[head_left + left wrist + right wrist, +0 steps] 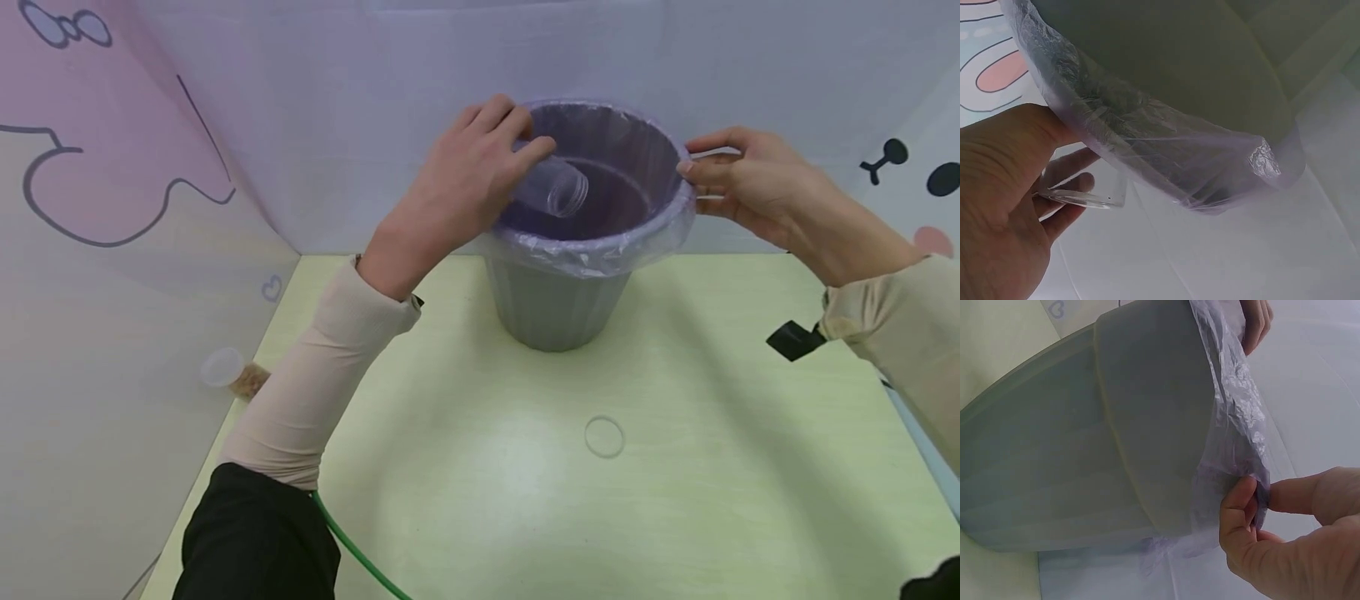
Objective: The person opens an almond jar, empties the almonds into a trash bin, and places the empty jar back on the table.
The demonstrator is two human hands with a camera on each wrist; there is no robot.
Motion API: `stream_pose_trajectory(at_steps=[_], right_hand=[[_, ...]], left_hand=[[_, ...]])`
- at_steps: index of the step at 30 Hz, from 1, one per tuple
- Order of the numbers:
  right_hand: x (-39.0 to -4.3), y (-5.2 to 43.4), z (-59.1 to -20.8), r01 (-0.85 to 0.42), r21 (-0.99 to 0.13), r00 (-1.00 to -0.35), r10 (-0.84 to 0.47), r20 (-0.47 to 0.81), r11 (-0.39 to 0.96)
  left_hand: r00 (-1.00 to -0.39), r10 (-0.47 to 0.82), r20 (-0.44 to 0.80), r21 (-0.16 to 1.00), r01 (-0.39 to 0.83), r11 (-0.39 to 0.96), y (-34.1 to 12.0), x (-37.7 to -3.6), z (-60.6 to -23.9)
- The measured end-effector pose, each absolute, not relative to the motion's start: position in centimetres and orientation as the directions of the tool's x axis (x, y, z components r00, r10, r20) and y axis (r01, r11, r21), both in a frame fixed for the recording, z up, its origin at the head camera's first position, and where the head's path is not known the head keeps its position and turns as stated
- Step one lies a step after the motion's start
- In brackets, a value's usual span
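**Fingers of left hand hold a clear jar over the bin mouth**

Fingers of the left hand [468,179] are curled round a clear plastic jar [553,187], and they hold it at its closed end. The jar lies almost flat, and its long axis runs from the left fingers toward the middle of the bin, with the open mouth pointing to the right and a little down. It is above the inside of the grey bin [555,304], just within the left part of the rim, not resting on the bottom. In the left wrist view the jar [1088,187] shows just beside the folded liner edge.

On the other side, the right hand [750,187] pinches the purple bag liner [600,250] at the right rim, thumb and forefinger closed on the thin film [1244,462]. So the left hand is the nearer one to the jar; the right hand is apart from it, across the bin opening.

The bin stands upright on the pale green table [675,467]. A small transparent ring [603,437] lies on the table in front of the bin, well apart from both hands.
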State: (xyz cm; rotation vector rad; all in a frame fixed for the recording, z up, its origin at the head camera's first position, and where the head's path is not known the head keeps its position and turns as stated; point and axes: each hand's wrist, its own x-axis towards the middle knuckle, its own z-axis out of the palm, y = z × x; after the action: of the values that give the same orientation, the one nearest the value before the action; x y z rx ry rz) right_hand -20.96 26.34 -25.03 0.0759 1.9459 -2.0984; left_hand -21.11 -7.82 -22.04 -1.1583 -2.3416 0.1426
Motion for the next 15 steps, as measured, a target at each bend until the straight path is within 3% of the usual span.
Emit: stream_pose_trajectory(at_steps=[6,15], right_hand=[[-20.93,26.13,-25.20,0.233,-0.971,-0.961,-0.166,-0.222,-0.053],[-21.01,26.07,-25.23,0.238,-0.969,-0.960,-0.170,-0.225,-0.064]], left_hand=[[-0.555,0.730,0.399,-0.297,0.675,0.676,-8.28,-21.05,-22.03],[-0.553,0.706,0.443,-0.291,0.656,0.696,-8.54,-20.99,-21.81]])
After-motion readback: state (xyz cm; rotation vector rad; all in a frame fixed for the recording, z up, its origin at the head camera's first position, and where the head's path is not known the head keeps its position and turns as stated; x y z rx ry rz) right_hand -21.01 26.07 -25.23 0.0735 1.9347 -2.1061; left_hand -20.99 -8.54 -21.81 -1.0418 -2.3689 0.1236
